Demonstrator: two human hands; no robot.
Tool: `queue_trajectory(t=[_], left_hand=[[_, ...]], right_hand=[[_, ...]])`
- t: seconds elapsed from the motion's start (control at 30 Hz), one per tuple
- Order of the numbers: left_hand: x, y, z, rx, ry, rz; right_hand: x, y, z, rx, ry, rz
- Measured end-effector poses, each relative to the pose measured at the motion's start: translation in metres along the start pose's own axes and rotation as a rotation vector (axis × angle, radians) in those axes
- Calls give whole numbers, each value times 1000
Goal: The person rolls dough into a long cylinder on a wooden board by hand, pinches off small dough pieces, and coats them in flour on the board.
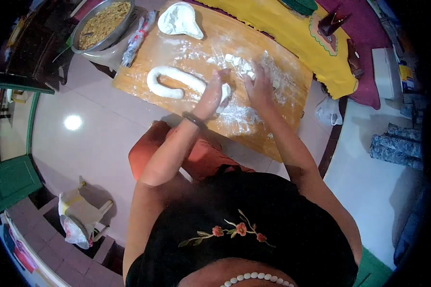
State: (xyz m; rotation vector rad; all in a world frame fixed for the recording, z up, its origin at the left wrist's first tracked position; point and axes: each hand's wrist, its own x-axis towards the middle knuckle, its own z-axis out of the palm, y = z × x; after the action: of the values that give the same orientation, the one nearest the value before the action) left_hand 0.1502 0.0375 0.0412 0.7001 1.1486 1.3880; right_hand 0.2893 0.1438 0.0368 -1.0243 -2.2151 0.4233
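Observation:
A long white dough rope (pixel 165 91) lies curved like a hook on a floured wooden board (pixel 143 57). My left hand (pixel 211 98), with a dark bracelet at its wrist, is closed around the rope's right end. A short stub of dough (pixel 225 92) sticks out on the right side of that hand. My right hand (pixel 260 88) is just to the right, fingers stretched out and apart, low over the board. Several small cut dough pieces (pixel 239 63) lie by its fingertips, partly covered by them.
A flour-filled white container (pixel 179 20) sits at the board's back edge. Left of the board are a metal bowl of chunky filling (pixel 103 26) and a rolled plastic bag (pixel 139 38). A yellow cloth (pixel 273 24) runs behind. A small stool (pixel 84 215) stands lower left.

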Motion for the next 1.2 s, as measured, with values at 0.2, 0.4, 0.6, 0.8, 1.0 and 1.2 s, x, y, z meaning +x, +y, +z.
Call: queue_trajectory(t=[0.2,0.4,0.6,0.8,1.0,1.2], left_hand=[[1,-2,4,66,-44,-51],[-4,-1,-6,-194,-164,-175],[0,-32,-22,287,-246,28],[-3,-38,-14,237,-50,3],[9,-32,-15,922,136,678],[-1,2,-5,-150,69,-47]], right_hand=[[-18,-42,-13,388,-327,-223],[-26,-37,5,243,-221,-434],[-29,-24,14,235,-30,-378],[-29,-30,16,263,-164,-78],[16,19,26,-108,16,218],[13,-17,7,49,63,-5]])
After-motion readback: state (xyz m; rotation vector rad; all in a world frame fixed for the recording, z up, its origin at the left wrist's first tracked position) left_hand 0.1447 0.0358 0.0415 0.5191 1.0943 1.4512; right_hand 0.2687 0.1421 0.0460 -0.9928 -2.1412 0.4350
